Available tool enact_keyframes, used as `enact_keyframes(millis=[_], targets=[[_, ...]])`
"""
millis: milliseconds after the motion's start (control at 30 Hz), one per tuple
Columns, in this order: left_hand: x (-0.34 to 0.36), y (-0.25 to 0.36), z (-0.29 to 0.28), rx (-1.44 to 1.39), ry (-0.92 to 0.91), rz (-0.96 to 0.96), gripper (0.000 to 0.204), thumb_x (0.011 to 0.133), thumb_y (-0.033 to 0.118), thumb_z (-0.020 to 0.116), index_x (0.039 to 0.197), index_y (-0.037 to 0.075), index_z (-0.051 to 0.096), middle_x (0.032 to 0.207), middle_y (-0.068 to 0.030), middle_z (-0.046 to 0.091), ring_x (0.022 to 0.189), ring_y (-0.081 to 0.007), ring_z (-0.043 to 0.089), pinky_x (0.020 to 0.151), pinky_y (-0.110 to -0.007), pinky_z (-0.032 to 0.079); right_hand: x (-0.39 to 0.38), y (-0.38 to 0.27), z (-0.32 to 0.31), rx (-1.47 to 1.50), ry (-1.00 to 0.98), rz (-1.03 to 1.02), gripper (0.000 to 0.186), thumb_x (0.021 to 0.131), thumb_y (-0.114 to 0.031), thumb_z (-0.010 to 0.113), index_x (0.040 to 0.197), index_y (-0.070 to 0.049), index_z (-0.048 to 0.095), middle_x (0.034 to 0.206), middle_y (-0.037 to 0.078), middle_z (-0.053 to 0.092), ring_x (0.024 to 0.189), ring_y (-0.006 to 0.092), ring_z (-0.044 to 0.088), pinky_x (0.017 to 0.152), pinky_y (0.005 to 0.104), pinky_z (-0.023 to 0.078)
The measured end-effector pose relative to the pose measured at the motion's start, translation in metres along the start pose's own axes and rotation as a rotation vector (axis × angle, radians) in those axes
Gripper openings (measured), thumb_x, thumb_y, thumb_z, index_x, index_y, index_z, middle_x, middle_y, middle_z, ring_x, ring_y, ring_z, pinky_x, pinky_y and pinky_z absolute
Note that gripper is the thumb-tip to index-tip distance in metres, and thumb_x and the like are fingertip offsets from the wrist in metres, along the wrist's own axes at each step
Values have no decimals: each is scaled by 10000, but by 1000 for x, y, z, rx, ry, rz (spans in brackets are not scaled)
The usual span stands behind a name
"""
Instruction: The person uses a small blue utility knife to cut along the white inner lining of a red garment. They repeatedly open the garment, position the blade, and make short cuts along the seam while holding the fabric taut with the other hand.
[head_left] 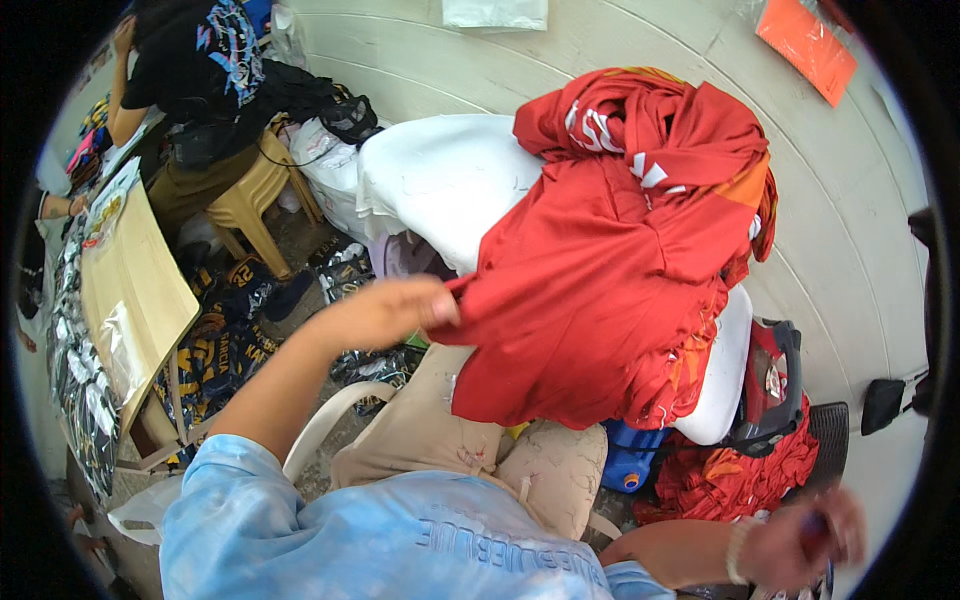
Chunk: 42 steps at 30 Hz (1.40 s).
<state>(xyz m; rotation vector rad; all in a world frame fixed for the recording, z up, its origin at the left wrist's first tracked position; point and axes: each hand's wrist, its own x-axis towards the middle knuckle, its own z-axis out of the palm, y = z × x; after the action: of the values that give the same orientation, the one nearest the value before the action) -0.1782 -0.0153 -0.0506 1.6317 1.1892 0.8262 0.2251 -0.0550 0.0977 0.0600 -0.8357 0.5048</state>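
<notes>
A heap of red jerseys with white print and orange trim lies across a white padded board. My left hand reaches to its left edge, with thumb and fingers closed on the red cloth. Far from the heap, at the lower right, my right hand is raised with its fingers curled around a small dark thing. Blur hides what that thing is. A pale band circles the right wrist.
Below the board's right end stand a grey and dark red clothes iron, a blue container and a red cloth pile. On the left are a yellow stool, a tan table, dark bagged garments and another person.
</notes>
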Motion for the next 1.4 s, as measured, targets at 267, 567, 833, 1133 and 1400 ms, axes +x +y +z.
enact_keyframes(millis=[267,567,833,1133,1400], targets=[[-10,-50,53,-99,2,-21,131,880,116,584,968,20,593,864,-43,632,831,-131,615,759,-291,495,-139,87,-50,-764,-884,813,235,885,53,460,1066,1,600,1001,125,612,762,167,613,687,296,501],[50,-100,55,-384,350,-273,288,945,286,552,1033,19,616,871,0,630,798,-86,537,725,-253,429,-152,88,-37,-723,-1304,1137,562,588,132,463,1114,-25,585,972,121,604,860,275,599,759,330,491],[-38,-129,-5,183,632,-365,199,786,140,570,685,-18,636,827,-105,680,762,-238,625,704,-337,461,-148,91,-39,-690,-1201,1096,522,657,172,490,1124,-31,604,926,84,603,773,163,556,671,252,446],[-48,4,53,-464,210,-90,148,908,82,587,1028,-5,576,972,-50,629,960,-103,560,834,-271,453,-186,107,-1,-602,-991,1043,357,790,-69,714,1122,-24,589,864,78,600,738,110,579,649,245,467],[-16,32,57,-711,-239,7,377,872,-22,601,1209,48,446,1008,-24,585,885,-45,555,751,-217,462,-156,99,-21,-701,-260,1015,319,845,-81,688,1122,11,559,1035,95,611,926,118,585,777,237,475]])
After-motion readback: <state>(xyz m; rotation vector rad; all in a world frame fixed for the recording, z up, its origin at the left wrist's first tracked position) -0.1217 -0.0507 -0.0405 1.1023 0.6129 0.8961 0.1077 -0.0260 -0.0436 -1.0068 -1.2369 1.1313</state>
